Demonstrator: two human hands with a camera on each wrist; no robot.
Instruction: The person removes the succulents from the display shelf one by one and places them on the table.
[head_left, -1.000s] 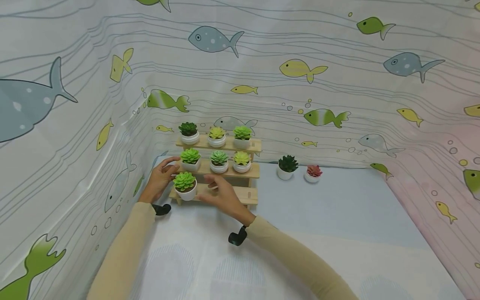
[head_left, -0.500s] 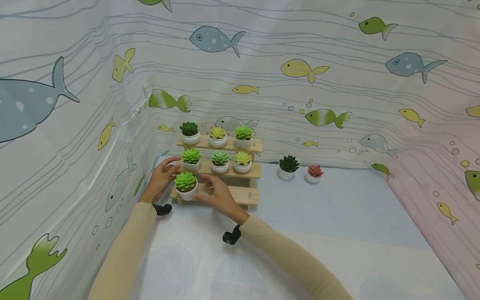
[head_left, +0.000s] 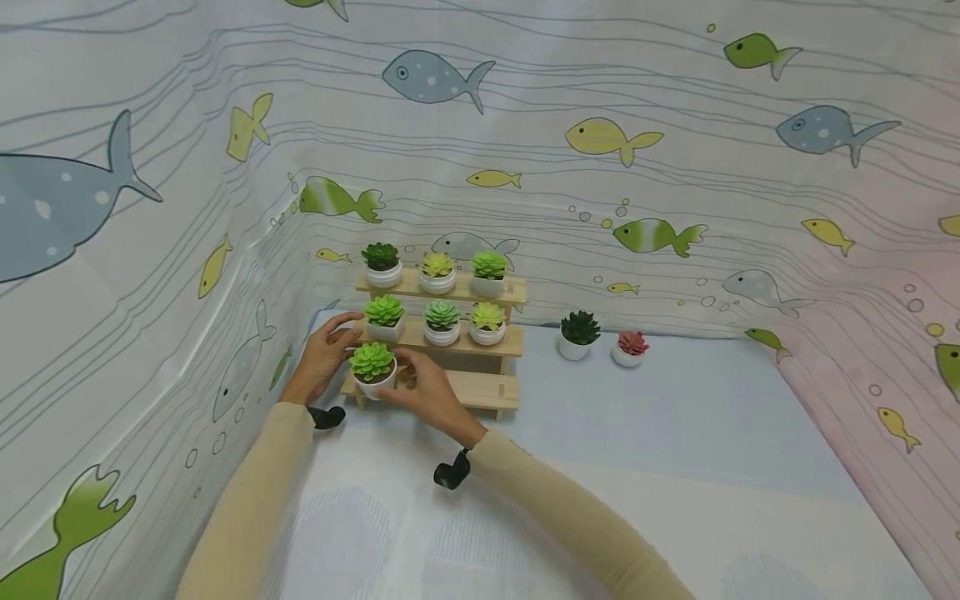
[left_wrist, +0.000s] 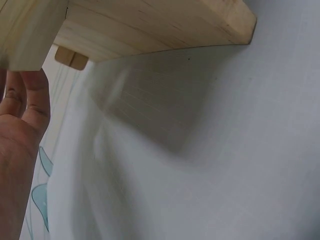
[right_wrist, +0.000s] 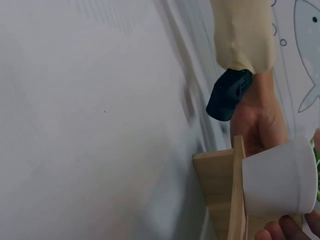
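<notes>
A three-tier wooden plant stand holds several small succulents in white pots. My left hand holds the stand's left end, at the middle tier. In the left wrist view its curled fingers meet the wood's edge. At the left of the lowest tier stands a bright green potted succulent. Around the right side of its white pot are the thumb and fingers of my right hand, pinching it. The pot's base sits on the tier in the right wrist view.
Right of the stand, a dark green succulent and a small red one stand in white pots on the pale cloth. Fish-patterned fabric walls rise behind and at both sides, the left one close to my left arm.
My right hand has moved left along the lowest tier, and its thumb and fingers have closed round the bright green succulent's pot. My left hand has stayed at the stand's end.
</notes>
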